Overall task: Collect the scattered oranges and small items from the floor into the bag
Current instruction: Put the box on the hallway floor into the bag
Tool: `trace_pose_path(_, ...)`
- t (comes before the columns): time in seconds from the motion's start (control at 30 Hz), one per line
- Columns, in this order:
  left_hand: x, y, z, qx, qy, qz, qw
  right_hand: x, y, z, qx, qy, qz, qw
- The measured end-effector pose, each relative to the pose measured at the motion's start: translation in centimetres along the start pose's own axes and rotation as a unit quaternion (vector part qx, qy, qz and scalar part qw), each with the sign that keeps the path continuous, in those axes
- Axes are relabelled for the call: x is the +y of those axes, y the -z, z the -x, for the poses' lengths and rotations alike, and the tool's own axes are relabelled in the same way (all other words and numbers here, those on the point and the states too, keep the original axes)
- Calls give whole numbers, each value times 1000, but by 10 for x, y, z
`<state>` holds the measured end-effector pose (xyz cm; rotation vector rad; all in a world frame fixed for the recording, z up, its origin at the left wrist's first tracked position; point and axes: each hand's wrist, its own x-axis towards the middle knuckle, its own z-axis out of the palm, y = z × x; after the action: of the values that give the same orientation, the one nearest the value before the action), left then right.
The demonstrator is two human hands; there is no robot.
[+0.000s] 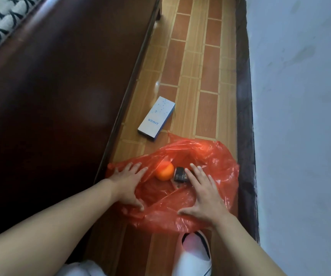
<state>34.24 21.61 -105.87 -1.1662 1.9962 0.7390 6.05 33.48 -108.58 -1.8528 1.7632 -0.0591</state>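
A crumpled red plastic bag [210, 156] lies open on the tiled floor. Inside its mouth sit one orange [165, 172] and a small black packet [180, 174] with white lettering, side by side. My left hand [129, 184] rests flat on the bag's left edge, fingers spread. On the bag's right side my right hand [205, 196] lies flat with fingers apart, fingertips touching the black packet. Neither hand grips anything. A white and blue box [156, 117] lies on the floor just beyond the bag.
A dark wooden bed frame [61, 96] runs along the left. On the right stands a pale wall [300, 96] with a dark skirting strip. A white slipper [195, 253] is right below the bag. The narrow tiled floor [200, 56] stretches ahead.
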Motion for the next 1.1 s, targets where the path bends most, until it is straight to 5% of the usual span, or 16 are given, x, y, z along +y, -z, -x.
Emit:
trace_pose_path(0.33,14,1,-3,76,-4,-5,997,19,-33,32,-44,-173,60,982)
trace_pose_path(0.6,40,7,-4,118,-35,-9,992,-25,-19,10,63,-108,27,992)
trace_pose_path(0.87,16,3,-4,87,-13,-47,995,14,-17,-2,-27,-194,100,975)
trace_pose_path(1.1,19,13,-7,164,-18,30,986,-12,-3,-21,63,-93,42,993)
